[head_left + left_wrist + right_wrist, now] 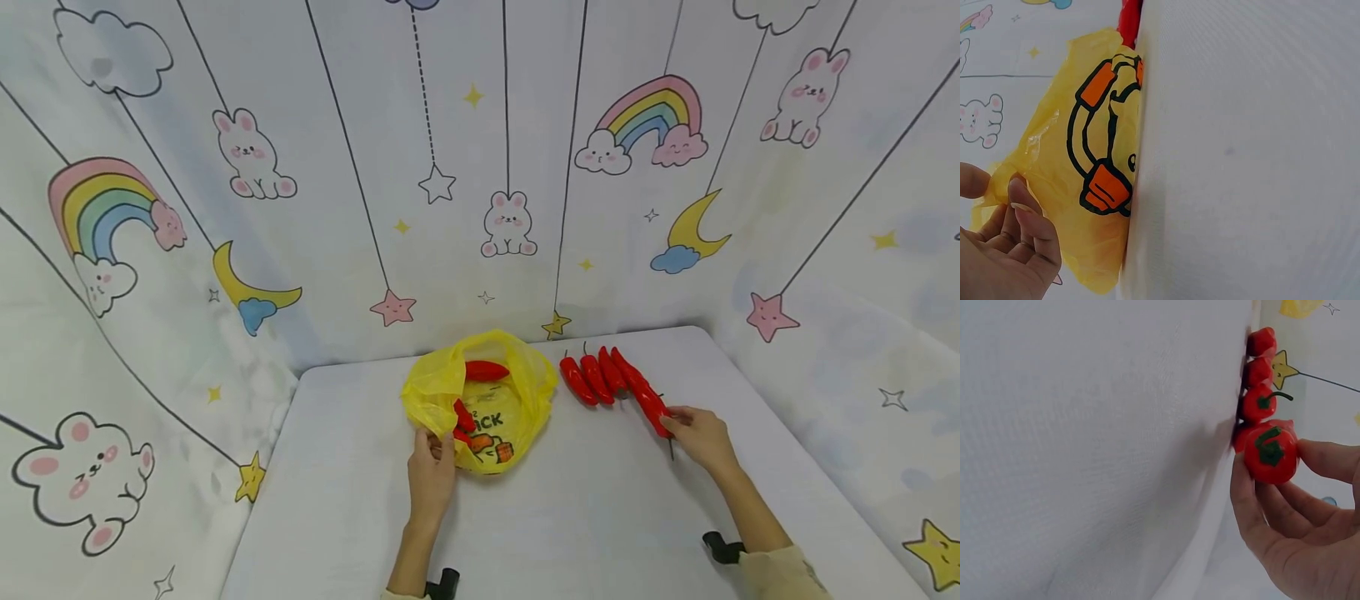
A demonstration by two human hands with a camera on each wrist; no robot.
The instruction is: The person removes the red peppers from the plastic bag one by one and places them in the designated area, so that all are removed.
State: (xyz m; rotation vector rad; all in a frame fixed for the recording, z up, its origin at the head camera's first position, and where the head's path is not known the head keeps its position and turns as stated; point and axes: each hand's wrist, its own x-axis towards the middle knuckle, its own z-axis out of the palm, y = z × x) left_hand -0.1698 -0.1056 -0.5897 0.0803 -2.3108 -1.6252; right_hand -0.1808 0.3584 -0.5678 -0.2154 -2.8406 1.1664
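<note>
Evidently smooth and glossy, the held pepper (pixel 651 408) probably weighs little and keeps its shape under a light pinch, though its shiny skin could slide. The right hand (pixel 697 433) has it near the stem end, thumb on one side and curled fingers on the other, at the right end of the pepper row (pixel 578 383) on the white surface (pixel 562 533). That thick shoulder looks the best hold; the thin green stem (pixel 1269 447) seems a poorer one. The left hand (pixel 431 479) pinches the rim of the yellow bag (pixel 438 375), whose thin film likely crumples, so a gathered fold should suit it. More red peppers (pixel 486 372) lie inside.
</note>
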